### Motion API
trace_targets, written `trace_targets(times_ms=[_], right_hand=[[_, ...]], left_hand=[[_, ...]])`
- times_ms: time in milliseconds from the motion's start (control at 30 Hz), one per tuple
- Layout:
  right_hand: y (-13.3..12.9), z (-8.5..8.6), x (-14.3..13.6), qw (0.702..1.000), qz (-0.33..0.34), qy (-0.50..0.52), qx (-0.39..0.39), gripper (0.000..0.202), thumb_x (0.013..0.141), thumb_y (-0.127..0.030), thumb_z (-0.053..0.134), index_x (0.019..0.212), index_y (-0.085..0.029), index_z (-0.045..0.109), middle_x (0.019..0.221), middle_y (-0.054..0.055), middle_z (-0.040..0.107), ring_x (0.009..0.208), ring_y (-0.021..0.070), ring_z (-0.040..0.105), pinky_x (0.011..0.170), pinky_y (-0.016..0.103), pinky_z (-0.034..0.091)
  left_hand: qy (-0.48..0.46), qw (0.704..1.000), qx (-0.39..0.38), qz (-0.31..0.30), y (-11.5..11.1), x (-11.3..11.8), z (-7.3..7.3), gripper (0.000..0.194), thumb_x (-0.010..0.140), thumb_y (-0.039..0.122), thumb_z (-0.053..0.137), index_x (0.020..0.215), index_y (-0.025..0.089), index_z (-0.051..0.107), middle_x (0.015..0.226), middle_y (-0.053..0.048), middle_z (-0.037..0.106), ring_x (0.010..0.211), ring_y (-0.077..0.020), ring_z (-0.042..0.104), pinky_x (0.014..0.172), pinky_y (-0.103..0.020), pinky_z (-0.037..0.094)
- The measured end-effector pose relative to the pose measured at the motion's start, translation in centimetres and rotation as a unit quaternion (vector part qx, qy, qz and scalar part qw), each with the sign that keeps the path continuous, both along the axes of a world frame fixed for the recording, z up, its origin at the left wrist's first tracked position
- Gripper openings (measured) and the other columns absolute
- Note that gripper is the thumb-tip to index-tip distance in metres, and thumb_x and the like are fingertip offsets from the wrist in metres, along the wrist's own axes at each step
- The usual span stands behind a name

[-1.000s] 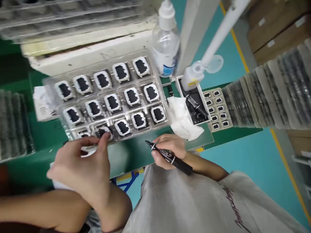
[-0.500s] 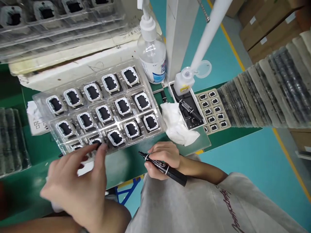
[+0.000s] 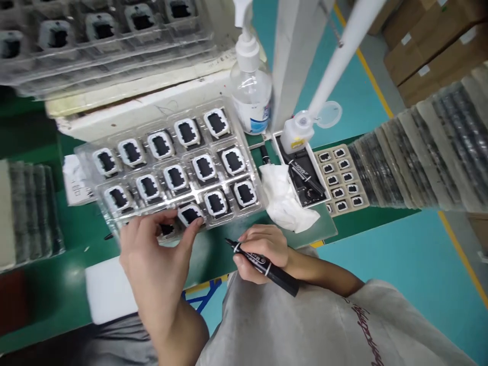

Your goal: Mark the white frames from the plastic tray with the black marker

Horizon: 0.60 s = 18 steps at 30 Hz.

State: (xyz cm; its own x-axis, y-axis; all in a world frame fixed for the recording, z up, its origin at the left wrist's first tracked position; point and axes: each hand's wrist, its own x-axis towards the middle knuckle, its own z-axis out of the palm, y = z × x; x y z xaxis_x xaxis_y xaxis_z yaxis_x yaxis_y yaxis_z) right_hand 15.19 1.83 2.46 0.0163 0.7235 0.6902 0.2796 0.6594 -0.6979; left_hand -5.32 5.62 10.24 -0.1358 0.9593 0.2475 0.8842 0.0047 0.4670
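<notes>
The bare left hand [image 3: 156, 254] is arched, thumb and index fingertips apart. The bare right hand [image 3: 265, 251] is curled in a writing grip.

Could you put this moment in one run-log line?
left hand: finger and thumb at white-rimmed piece in clear tray | right hand: holding black marker, tip off tray | nearby: crumpled white wipe

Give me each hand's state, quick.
Left hand: part-open, thumb and finger at a white-rimmed black part; grip cannot be told.
Right hand: closed, holding a black marker.
</notes>
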Motion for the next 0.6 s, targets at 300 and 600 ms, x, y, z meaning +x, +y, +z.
trace_targets(times_ms=[300, 600], right_hand=[[0.5, 1.4, 1.2, 0.998, 0.052, 0.021, 0.0, 0.03, 0.095, -0.009, 0.073, 0.123, -0.02, 0.068, 0.079, 0.001, 0.079, 0.065, 0.0195, 0.076, 0.07, 0.036, 0.077], [0.8, 1.8, 2.1, 0.993, 0.106, 0.051, 0.004, 0.04, 0.097, -0.008, 0.073, 0.135, -0.021, 0.067, 0.083, 0.002, 0.082, 0.063, 0.0207, 0.078, 0.07, 0.042, 0.08]], left_hand=[[-0.172, 0.98, 0.098, 0.003, -2.2, 2.9, -1.9, 0.018, 0.102, 0.018, 0.082, 0.101, 0.025, 0.065, 0.112, -0.003, 0.085, 0.113, -0.0241, 0.088, 0.095, -0.033, 0.066], [-0.538, 0.838, -0.06, 0.066, -6.4, 4.7, -2.8, 0.021, 0.098, 0.035, 0.093, 0.112, 0.024, 0.081, 0.098, -0.004, 0.091, 0.081, -0.0244, 0.089, 0.076, -0.035, 0.075]])
